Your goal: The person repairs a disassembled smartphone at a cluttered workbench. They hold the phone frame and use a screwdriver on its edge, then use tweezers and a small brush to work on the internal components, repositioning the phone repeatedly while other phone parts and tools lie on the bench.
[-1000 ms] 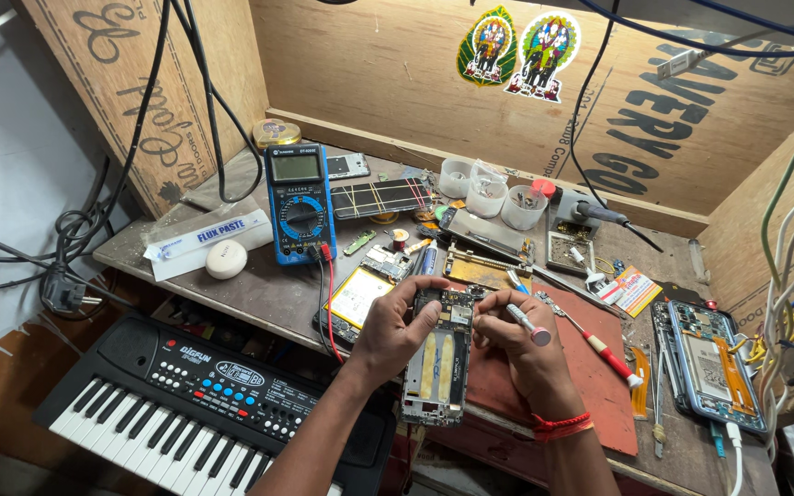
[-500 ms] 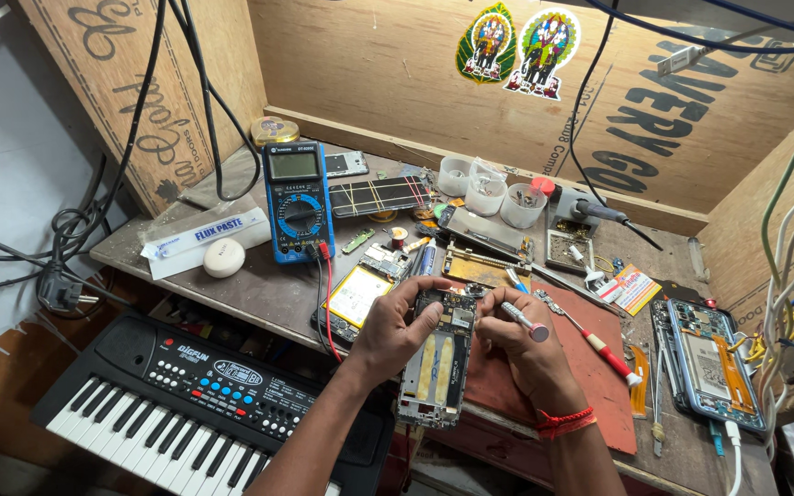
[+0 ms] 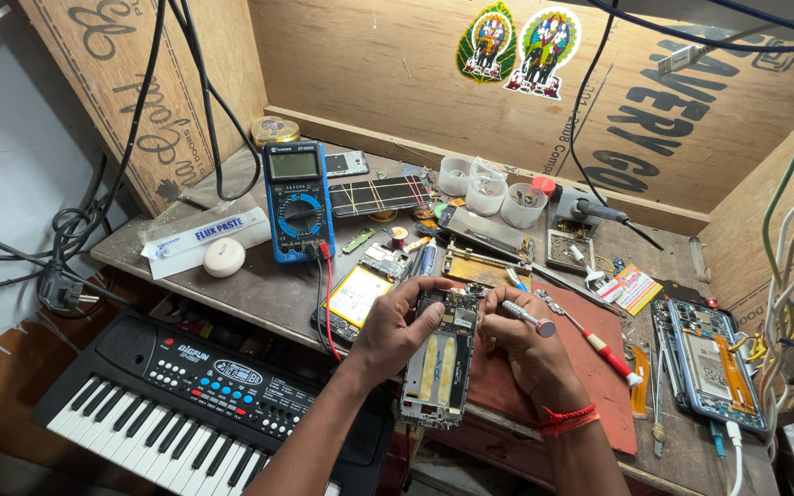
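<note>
Hands at bench front edge: left hand (image 3: 395, 332) grips opened phone (image 3: 440, 367), right hand (image 3: 527, 354) grips screwdriver (image 3: 527, 318); clutter close behind.

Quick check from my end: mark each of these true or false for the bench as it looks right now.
1. The left hand grips the opened phone frame with yellow strips at its upper edge. True.
2. The right hand holds a pair of tweezers. False: it holds a small silver-handled screwdriver.
3. The blue digital multimeter lies at the back left of the wooden workbench, with red and black leads plugged in. True.
4. The black electronic keyboard with white keys rests on top of the bench. False: it sits below the bench's front edge.
5. The red-handled screwdriver lies on the reddish-brown work mat. True.
</note>
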